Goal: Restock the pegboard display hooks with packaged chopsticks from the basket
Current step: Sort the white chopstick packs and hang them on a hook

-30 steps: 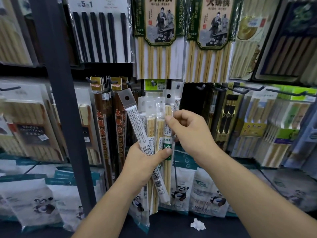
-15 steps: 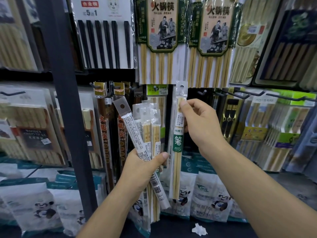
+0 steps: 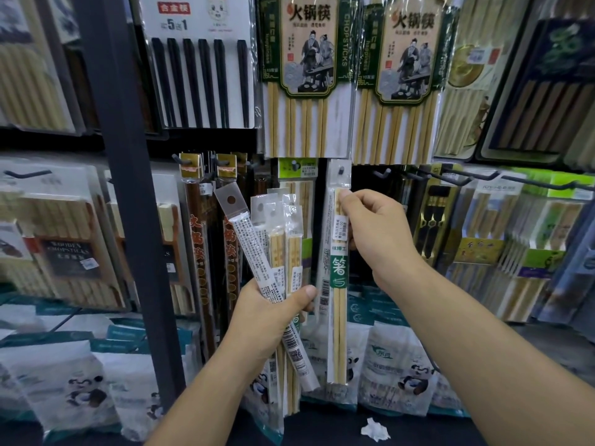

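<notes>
My right hand [image 3: 376, 233] pinches one clear packet of bamboo chopsticks with a green label [image 3: 337, 278] near its top. The packet's hang hole sits at the tip of a black display hook [image 3: 341, 170] in the middle row. My left hand [image 3: 270, 317] grips a fanned bundle of several similar packets [image 3: 277, 252], held upright just left of the single packet. The basket is not in view.
A dark steel upright [image 3: 125, 188] stands close on the left. Large chopstick packs [image 3: 306, 75] hang above, brown packs [image 3: 196, 239] to the left, bare hooks [image 3: 383, 173] and green-carded packs [image 3: 521, 236] to the right. Panda-printed bags [image 3: 396, 375] line the shelf below.
My right hand drew one packet out of the bundle and raised it up and rightward to the hook. The left hand kept holding the bundle, barely moving.
</notes>
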Available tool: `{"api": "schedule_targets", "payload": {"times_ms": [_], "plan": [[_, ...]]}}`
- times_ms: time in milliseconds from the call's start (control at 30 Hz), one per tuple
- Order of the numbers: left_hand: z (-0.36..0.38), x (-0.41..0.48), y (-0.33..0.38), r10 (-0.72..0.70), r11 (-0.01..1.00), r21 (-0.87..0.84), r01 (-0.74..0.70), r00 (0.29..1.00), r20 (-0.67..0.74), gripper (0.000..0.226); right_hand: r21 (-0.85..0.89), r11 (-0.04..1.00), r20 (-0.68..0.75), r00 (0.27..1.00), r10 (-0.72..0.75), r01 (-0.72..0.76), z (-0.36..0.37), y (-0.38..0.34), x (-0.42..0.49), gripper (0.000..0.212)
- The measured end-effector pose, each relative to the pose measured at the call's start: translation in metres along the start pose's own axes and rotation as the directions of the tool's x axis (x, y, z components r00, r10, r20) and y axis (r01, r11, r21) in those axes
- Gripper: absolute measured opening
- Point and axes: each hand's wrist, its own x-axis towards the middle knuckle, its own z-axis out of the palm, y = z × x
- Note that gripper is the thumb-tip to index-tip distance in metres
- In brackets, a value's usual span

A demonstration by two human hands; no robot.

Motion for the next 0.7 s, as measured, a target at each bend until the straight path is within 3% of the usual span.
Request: {"api": "schedule_targets", "payload": {"times_ms": [300,500,600,700], "plan": [[0.0,-0.001,0.0,-0.021,0.998,-0.062,0.022,1.0,0.007,0.011,-0.17,0.985,-0.062,0.997,-0.041,0.03,0.001,0.016,0.005,0.04],[-0.001,-0.002,0.0,-0.011,0.996,-0.086,0.02,0.995,0.102,0.012,-0.233,0.971,-0.138,0.987,-0.087,0.053,-0.002,0.017,-0.009,0.022],[0.0,-0.003,0.002,0.015,0.995,-0.103,-0.001,0.991,0.131,0.022,-0.104,0.994,0.022,0.999,-0.038,0.04,0.001,0.011,-0.024,0.021],[0.002,-0.005,0.004,0.043,0.991,-0.132,-0.022,0.987,0.157,0.035,-0.095,0.995,0.234,0.972,-0.011,0.034,0.008,0.007,-0.036,0.015]]}}
